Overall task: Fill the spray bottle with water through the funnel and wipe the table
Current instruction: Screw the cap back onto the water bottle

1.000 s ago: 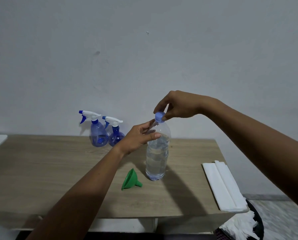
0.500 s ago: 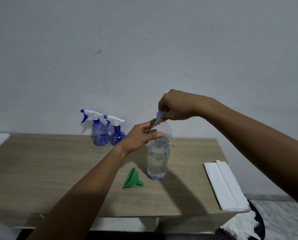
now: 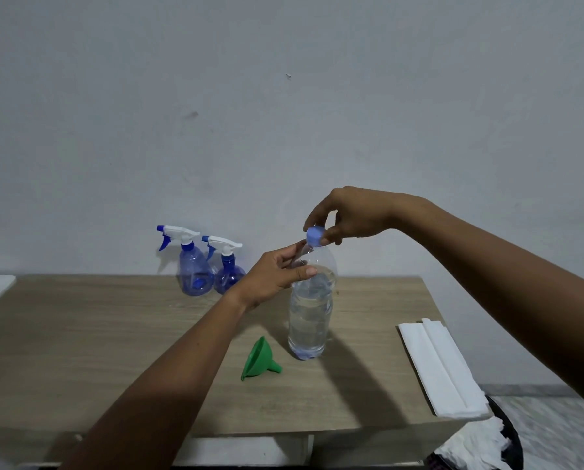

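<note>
A person's 2 bare arms reach forward over a light wooden table that stands against a plain grey wall. A clear plastic water bottle stands upright near the middle of the table, filled with water most of the way up. The left hand steadies the bottle at its shoulder, thumb pressed across the front and fingers curled round the neck. The right hand comes in from above, its thumb and fingertips pinched narrowly on the small blue cap at the top of the bottle. Whether the cap is seated on the neck or lifted just off it cannot be told.

A green funnel lies on its side on the table, just beside the bottle's base on the left, its spout pointing toward the bottle. At the back of the table, by the wall, 2 blue spray bottles stand side by side and touching: the left spray bottle and the right spray bottle. Both have white trigger heads fitted, with nozzles pointing left.

A folded white cloth lies along the table's right edge, well apart from the bottle. Below that corner, a dark bin holds crumpled white paper.
</note>
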`<state>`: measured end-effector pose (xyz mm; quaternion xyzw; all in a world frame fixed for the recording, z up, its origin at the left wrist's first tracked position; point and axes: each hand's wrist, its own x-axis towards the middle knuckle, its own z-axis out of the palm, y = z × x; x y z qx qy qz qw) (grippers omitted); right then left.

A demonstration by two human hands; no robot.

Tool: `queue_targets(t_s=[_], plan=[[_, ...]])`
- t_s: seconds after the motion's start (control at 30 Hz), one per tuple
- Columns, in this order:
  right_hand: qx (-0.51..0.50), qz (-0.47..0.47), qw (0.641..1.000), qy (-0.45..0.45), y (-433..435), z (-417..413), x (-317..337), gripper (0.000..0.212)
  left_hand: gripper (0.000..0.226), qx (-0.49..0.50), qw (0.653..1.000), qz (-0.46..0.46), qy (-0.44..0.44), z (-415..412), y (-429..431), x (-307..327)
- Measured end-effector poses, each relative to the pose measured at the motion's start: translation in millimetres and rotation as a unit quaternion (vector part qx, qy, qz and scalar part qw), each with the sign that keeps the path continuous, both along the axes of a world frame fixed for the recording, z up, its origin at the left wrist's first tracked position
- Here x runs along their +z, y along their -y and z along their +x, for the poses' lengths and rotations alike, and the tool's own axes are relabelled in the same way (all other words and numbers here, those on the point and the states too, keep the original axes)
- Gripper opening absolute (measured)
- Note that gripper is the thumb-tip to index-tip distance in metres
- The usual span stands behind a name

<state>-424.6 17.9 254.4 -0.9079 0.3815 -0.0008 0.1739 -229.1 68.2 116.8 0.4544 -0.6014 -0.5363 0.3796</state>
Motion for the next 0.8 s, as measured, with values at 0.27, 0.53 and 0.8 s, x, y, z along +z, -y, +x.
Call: queue_targets(t_s=[0.27,0.53,0.8], plan=[[-0.018,-0.064,0.997,-0.032,0,10,-6,0.027,0.062,0.002,1.000,-0.005,-0.012,0,2,-1],[0.007,-0.188,0.978,-0.085,-7,10,-22,0.049,0.064,0.002,1.000,-0.015,-0.003,1,-2,-1],[-0.169,0.012,0.945,0.278,-36,-11,-122,0.061,0.078,0.037,0.998,0.048,0.002,10,-18,-33]])
